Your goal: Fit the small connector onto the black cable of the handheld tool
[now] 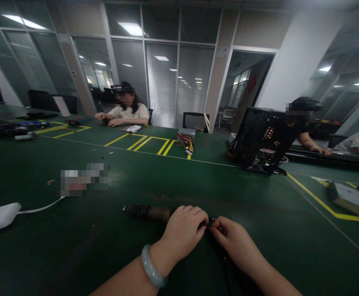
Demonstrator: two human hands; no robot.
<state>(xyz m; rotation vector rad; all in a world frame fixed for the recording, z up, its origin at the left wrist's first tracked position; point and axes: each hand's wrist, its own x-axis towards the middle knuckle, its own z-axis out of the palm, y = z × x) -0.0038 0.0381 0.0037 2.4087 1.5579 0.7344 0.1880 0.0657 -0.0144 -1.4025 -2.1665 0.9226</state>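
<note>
A dark cylindrical tool (155, 213) with a brownish middle lies on the green table, its metal tip pointing left. My left hand (185, 226), with a pale green bangle on the wrist, is wrapped round the tool's right end. Close beside it, my right hand (228, 236) pinches a small dark part at that end, thumb and forefinger together. A black cable or strap (227, 263) runs from there toward the table's near edge. The fingers hide just how the tool and the dark part meet.
On the green table (120, 255) a white power strip (1, 218) lies left. A black computer case (262, 139) stands back right, a power supply (186, 135) with wires back centre, a metal box (353, 199) far right. People sit across the table and at the right.
</note>
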